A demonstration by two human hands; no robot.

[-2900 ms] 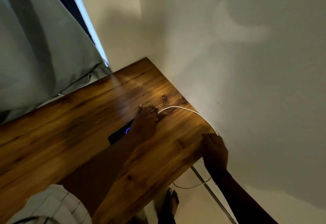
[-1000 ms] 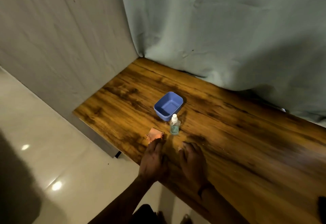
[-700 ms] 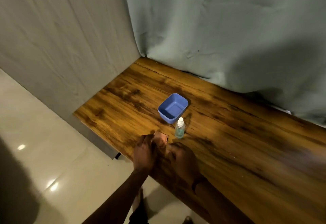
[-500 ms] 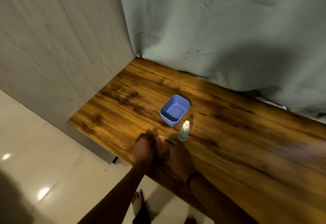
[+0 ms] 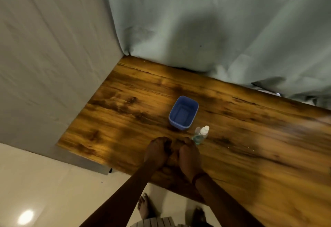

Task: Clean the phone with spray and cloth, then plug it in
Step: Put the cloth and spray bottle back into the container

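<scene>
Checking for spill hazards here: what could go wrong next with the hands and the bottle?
The spray bottle stands upright just beside the fingertips of the right hand; a careless move might tip it. That hand and the left hand sit close to the near edge of the table, so anything under them could slide off onto the floor.

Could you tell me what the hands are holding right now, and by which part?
It cannot be told: the left hand and right hand lie together on the table, hiding whatever is under them.
</scene>
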